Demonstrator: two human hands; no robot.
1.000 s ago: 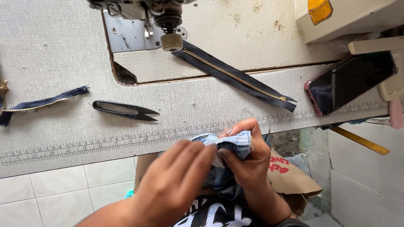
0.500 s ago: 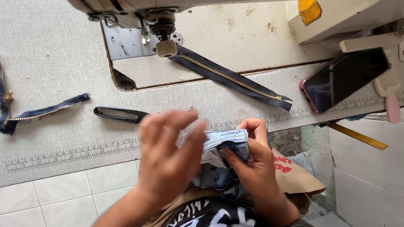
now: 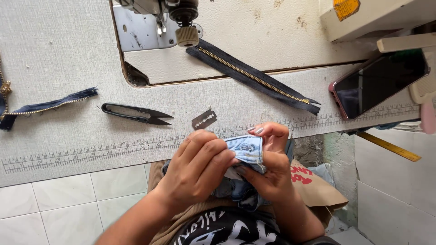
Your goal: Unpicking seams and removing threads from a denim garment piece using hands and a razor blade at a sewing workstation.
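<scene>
Both hands, left [image 3: 200, 170] and right [image 3: 268, 163], pinching a folded light denim piece [image 3: 247, 152] beside the razor blade [image 3: 204, 119].

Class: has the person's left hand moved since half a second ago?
Yes. The left hand has drawn back toward the body, away from the black snips, onto the denim piece.

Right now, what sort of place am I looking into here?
Most likely a sewing or tailoring workstation. A sewing machine stands on a table with a ruler printed along its edge, a dark zipper and thread snips lie on it, and both hands hold a piece of light denim.
</scene>
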